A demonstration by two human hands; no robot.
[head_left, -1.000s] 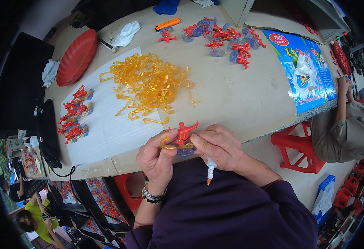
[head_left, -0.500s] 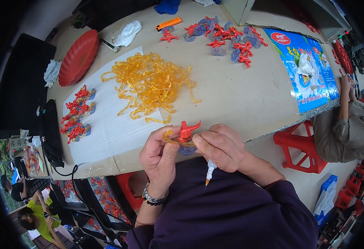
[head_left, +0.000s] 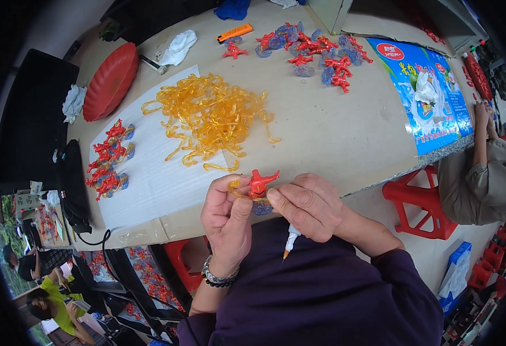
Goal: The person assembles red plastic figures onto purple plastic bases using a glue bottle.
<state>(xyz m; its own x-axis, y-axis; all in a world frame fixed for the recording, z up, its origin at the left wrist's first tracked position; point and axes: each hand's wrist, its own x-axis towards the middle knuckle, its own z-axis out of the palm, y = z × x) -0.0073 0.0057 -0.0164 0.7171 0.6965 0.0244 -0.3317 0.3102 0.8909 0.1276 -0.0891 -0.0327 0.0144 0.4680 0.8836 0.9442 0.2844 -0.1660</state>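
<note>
At the table's front edge, a small red toy figure [head_left: 258,183] on a translucent blue-purple base [head_left: 261,209] is held between my two hands. A curved translucent yellow plastic strip [head_left: 234,185] runs around its front. My left hand [head_left: 227,222] pinches the strip's left end between thumb and fingers. My right hand [head_left: 309,209] presses thumb and forefinger at the figure's right side, where the strip passes. Tucked under the right hand's fingers is a white glue tube [head_left: 292,235], its thin needle tip pointing down. Fingers partly hide the base.
A heap of yellow strips [head_left: 215,118] lies on a white sheet [head_left: 143,196]; several figures with strips [head_left: 110,158] sit left. More figures on bases [head_left: 316,49] lie at the back. Around them are a red plate [head_left: 111,81], an orange box-cutter-like tool [head_left: 235,33] and a blue printed sheet [head_left: 420,95].
My left hand has turned slightly and shifted a little right at the wrist. The figure, strip and glue tube stay nearly in place in my hands.
</note>
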